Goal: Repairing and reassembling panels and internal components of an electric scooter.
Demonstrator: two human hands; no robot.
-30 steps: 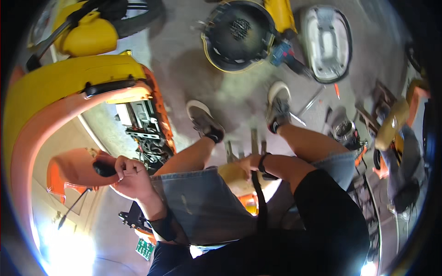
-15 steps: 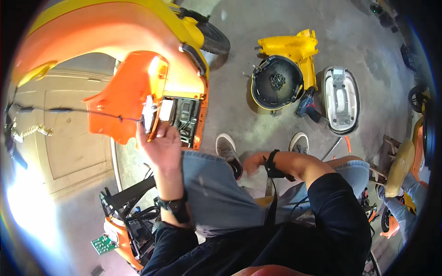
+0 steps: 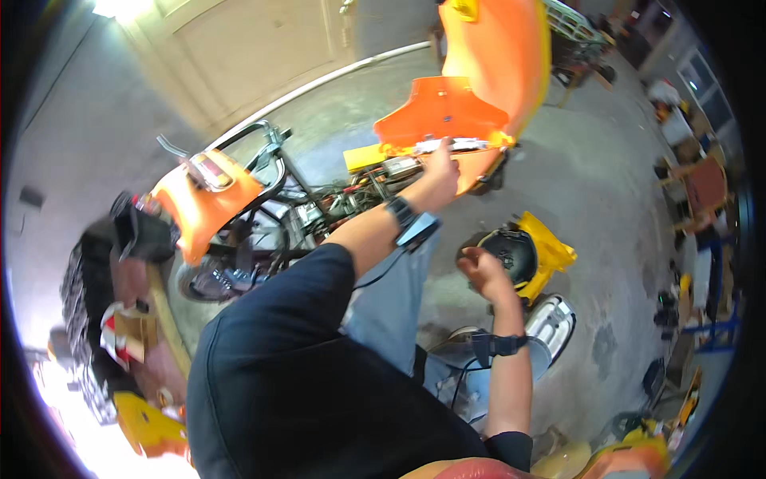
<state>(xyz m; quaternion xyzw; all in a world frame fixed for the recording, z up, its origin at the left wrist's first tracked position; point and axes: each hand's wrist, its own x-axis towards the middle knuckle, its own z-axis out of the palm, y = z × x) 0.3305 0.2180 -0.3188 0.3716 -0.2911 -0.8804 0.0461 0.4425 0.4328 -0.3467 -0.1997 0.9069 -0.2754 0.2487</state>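
View swung left versus half a second ago: orange panel (image 3: 439, 112) went from left to far centre. Left hand (image 3: 437, 180) is at its near edge, by a silvery strip (image 3: 472, 144); fingers mostly hidden, can't tell if gripping. Right hand (image 3: 488, 276) hangs nearer and to the right, fingers loosely apart, nothing visible in it. Black bowl (image 3: 519, 255) and yellow part (image 3: 549, 246) lie beyond on the floor.

Two bare hands: left hand (image 3: 440, 177) toward one o'clock, right hand (image 3: 487, 276) toward four. Two black wrist straps (image 3: 509, 345). One orange flap (image 3: 431, 110) toward one; one black bowl (image 3: 520, 259) and one yellow panel (image 3: 549, 248) toward three; one white-lined shell (image 3: 552, 325) toward four.
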